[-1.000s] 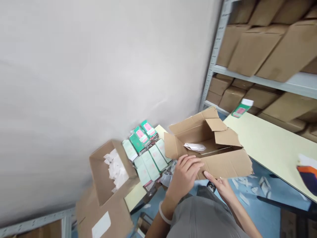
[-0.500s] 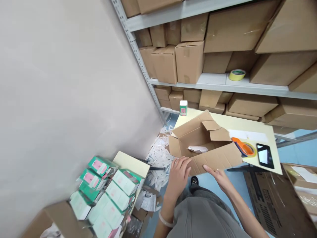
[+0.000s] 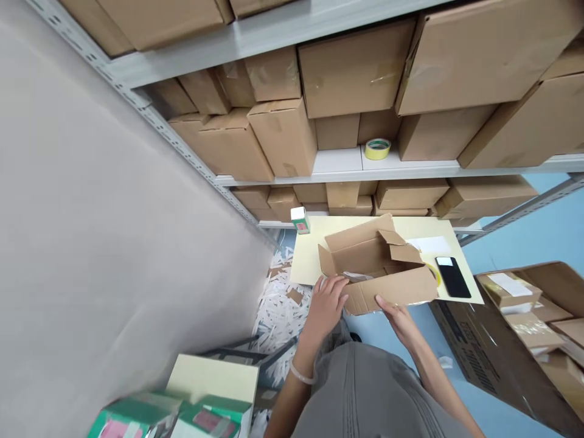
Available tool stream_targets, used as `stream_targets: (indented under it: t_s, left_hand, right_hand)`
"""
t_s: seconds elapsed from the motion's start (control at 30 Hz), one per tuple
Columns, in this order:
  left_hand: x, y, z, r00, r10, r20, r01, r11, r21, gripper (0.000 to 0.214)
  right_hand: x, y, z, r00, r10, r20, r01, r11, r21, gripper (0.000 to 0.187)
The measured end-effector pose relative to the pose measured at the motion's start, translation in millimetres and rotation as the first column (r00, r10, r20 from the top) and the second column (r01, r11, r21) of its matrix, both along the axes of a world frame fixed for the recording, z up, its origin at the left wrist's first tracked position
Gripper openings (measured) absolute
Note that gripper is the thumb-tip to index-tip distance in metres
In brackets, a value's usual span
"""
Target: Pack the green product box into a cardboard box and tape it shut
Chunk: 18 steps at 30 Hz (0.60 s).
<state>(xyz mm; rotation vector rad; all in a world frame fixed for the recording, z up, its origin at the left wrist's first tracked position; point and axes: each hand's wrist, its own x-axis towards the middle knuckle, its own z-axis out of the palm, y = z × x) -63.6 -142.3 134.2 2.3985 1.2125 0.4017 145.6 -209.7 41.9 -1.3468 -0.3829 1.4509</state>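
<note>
An open cardboard box [image 3: 392, 288] is tilted at the near side of the pale yellow table [image 3: 310, 249], its flaps spread. Inside it lies a piece of white paper [image 3: 357, 277]. My left hand [image 3: 325, 301] is closed over the near left corner of the box, fingers curled on the edge. With its thumb on the outer face of the near flap, my right hand [image 3: 398, 316] grips the box from below; its other fingers are partly hidden. Just beyond the box's right side, a yellow tape roll [image 3: 435, 275] shows in part.
On the table are a small green-and-white box [image 3: 300, 220] and a black phone [image 3: 452, 277]. Shelves [image 3: 337, 173] of cartons rise behind. A large carton [image 3: 474, 340] with parcels stands right. Paper shreds [image 3: 280, 316] cover the floor left; green boxes [image 3: 137, 413] sit lower left.
My view has swung to the right, bringing more of the shelves and the large carton into sight. The box still rests in both hands; the orange tool beside it is now hidden.
</note>
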Motion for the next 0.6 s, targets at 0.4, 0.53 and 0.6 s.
stream_targets:
  t_s: [0.4, 0.53, 0.6]
  left_hand:
    - [31, 143, -23.2, 0.982, -0.105, -0.155, 0.12, 0.989, 0.091, 0.042]
    - [40, 152, -56.5, 0.967, 0.016, -0.256, 0.009, 0.995, 0.095, 0.05]
    - [42, 148, -71.4, 0.951, 0.073, -0.302, -0.048, 0.995, 0.089, 0.054]
  right_hand:
    - [-9, 121, -13.8, 0.996, -0.011, -0.085, 0.017, 0.997, 0.071, 0.038]
    - [-9, 127, -32.3, 0.994, 0.011, -0.113, -0.009, 1.0, 0.02, 0.035]
    - [-2, 123, -41.4, 0.986, 0.06, -0.154, -0.063, 0.998, -0.018, 0.036]
